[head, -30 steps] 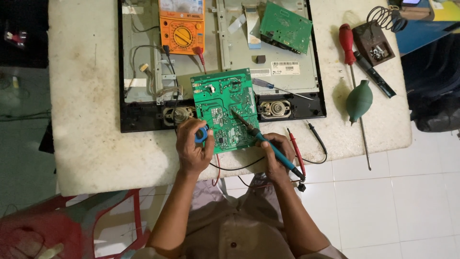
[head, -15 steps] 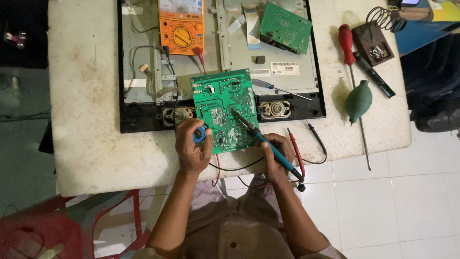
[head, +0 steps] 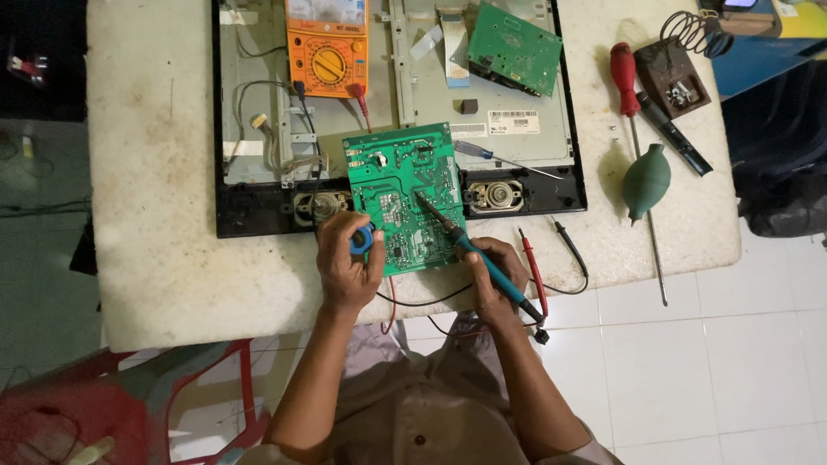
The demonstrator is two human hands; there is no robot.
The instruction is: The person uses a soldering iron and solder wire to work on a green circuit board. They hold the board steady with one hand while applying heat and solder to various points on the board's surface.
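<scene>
A green circuit board (head: 398,181) lies solder side up on the open back of a flat screen (head: 258,205). My right hand (head: 494,274) grips a blue-handled soldering iron (head: 482,261), its tip resting on the middle of the board. My left hand (head: 346,263) sits at the board's lower left edge and holds a small blue spool (head: 361,239), probably solder wire. A black cord runs from the iron's handle off the table edge.
An orange multimeter (head: 328,50) lies on the screen's back, with red and black probes (head: 534,269) near my right hand. A second green board (head: 514,47), a red screwdriver (head: 626,82), a green rubber blower (head: 646,181) and an iron stand (head: 677,73) lie right. Red chair (head: 60,413) lower left.
</scene>
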